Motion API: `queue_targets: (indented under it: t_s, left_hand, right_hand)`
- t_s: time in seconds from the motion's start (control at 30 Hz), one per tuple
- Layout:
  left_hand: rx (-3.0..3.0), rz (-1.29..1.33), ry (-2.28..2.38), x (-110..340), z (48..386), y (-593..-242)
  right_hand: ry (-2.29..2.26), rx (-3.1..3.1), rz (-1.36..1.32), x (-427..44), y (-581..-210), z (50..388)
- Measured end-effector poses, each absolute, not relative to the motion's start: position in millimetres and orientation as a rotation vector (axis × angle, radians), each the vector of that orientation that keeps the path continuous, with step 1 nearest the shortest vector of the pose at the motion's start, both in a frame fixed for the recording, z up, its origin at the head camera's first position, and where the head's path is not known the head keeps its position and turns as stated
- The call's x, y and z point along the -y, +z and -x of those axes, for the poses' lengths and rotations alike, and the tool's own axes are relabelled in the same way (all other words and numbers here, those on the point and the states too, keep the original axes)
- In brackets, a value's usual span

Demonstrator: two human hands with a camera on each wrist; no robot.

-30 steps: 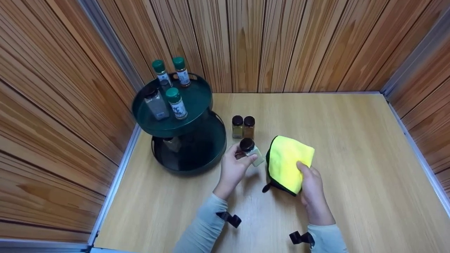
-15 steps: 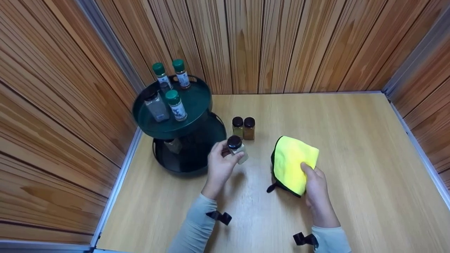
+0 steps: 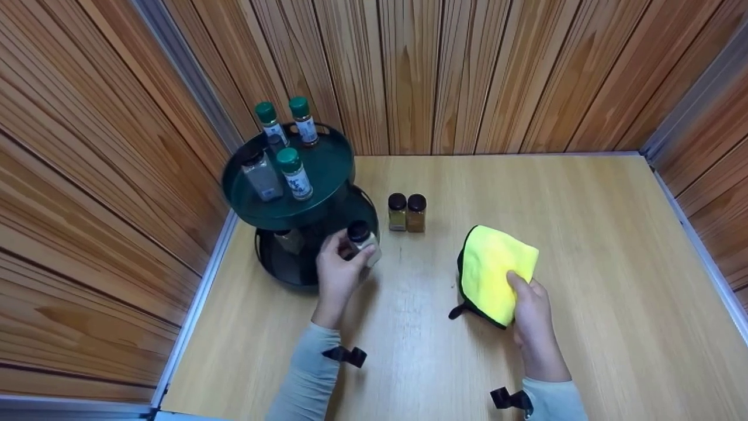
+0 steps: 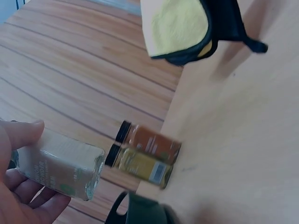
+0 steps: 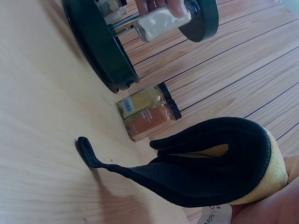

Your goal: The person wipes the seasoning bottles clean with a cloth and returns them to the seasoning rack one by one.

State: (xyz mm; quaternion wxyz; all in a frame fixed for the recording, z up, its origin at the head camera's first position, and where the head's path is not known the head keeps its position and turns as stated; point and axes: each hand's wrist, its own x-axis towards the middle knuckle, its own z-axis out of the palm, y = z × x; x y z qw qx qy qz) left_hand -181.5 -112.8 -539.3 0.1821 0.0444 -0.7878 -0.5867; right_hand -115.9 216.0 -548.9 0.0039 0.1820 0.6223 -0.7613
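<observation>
My left hand (image 3: 339, 272) pinches a glass spice jar (image 3: 368, 248) with a dark lid and pale contents, held tilted in front of the lower tier of a dark green two-tier rack (image 3: 333, 207). In the left wrist view the label of that spice jar (image 4: 60, 163) faces the camera, too faint to read fully. Over on the right, my right hand (image 3: 534, 318) grips a folded yellow cloth (image 3: 497, 275) with black edging, raised off the table. The cloth's dark inner side (image 5: 210, 172) and hanging loop (image 5: 86, 151) show in the right wrist view.
Two dark-lidded jars, one yellowish (image 3: 397, 213) and one brown (image 3: 416, 215), stand side by side right of the rack. On the upper tier are several bottles, including a green-capped one (image 3: 297, 175) and a larger jar (image 3: 263, 178). Another jar (image 3: 289, 240) sits on the lower tier.
My left hand has carried the spice jar leftward, from beside the cloth to the rack's lower tier. The right hand and the cloth have shifted slightly right.
</observation>
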Motion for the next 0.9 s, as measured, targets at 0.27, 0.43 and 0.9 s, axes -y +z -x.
queue_targets:
  t_s: [0.27, 0.43, 0.9]
  left_hand:
    - [2.176, -0.194, -1.592, 138.0, 184.1, -541.6]
    - [2.181, -0.231, -1.566, 153.4, 186.0, -544.8]
    - [2.218, -0.335, -1.497, 185.8, 194.3, -559.1]
  right_hand:
    - [-2.380, -1.973, -0.550, -218.9, -547.2, 112.8]
    - [-2.382, -1.970, -0.579, -218.9, -546.9, 112.4]
    - [-2.378, -1.966, -0.626, -219.6, -544.0, 113.2]
